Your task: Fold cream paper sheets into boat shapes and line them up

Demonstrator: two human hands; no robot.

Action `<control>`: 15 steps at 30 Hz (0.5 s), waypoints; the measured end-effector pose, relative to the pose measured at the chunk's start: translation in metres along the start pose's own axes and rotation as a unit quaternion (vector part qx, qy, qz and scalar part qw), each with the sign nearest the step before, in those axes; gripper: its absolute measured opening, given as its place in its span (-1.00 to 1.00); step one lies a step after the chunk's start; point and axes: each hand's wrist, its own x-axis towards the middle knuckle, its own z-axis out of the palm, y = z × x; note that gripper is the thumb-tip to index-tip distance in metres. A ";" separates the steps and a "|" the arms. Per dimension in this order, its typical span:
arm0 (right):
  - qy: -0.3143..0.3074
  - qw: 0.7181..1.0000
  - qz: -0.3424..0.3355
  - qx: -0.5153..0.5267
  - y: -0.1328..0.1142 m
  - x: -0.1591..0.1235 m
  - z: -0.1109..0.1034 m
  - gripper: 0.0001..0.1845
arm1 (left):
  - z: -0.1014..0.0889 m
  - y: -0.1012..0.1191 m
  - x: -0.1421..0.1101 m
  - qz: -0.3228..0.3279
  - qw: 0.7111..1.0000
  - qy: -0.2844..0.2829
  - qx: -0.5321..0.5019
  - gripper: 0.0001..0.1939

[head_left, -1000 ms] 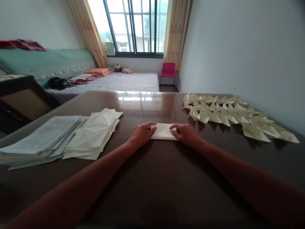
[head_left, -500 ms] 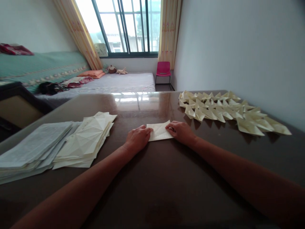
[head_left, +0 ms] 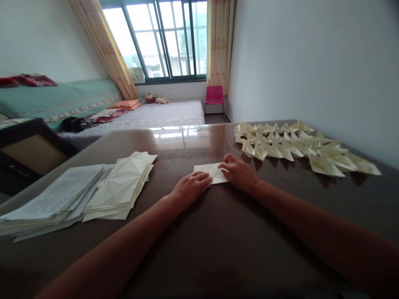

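A cream sheet of paper (head_left: pixel 214 168), folded into a small rectangle, lies on the tabletop in front of me. My left hand (head_left: pixel 192 185) rests flat on its near left part, fingers stretched out together and pressing down. At the paper's right end, my right hand (head_left: pixel 239 172) is closed with thumb and fingers on the edge; the fingertips partly cover that end. To the left is a stack of creased cream sheets (head_left: pixel 120 187). Rows of folded paper shapes with pointed tips (head_left: pixel 280 143) stand at the right.
A pile of grey-white printed sheets (head_left: pixel 59 191) overlaps the creased stack's left side. The shiny brown table (head_left: pixel 199 249) runs up near the white wall at right. Beyond it are a bed (head_left: pixel 174 112), a pink chair (head_left: pixel 215 95) and a dark cabinet (head_left: pixel 34 153).
My left hand has gone from gripping the paper's left end to lying flat on its near part. The right hand stays at the right end. The view has shifted slightly.
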 end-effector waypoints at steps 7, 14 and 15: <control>-0.028 0.983 -0.176 0.030 -0.006 -0.006 0.001 -0.69 | 0.003 -0.001 0.001 -0.016 1.000 0.009 0.021 -0.77; -0.002 0.987 -0.157 0.046 -0.005 -0.003 0.010 -0.72 | -0.001 -0.005 0.001 -0.047 0.999 -0.006 0.000 -0.77; -0.001 0.986 -0.162 0.050 -0.006 -0.003 0.009 -0.72 | -0.003 -0.005 0.000 -0.045 0.999 -0.012 -0.004 -0.76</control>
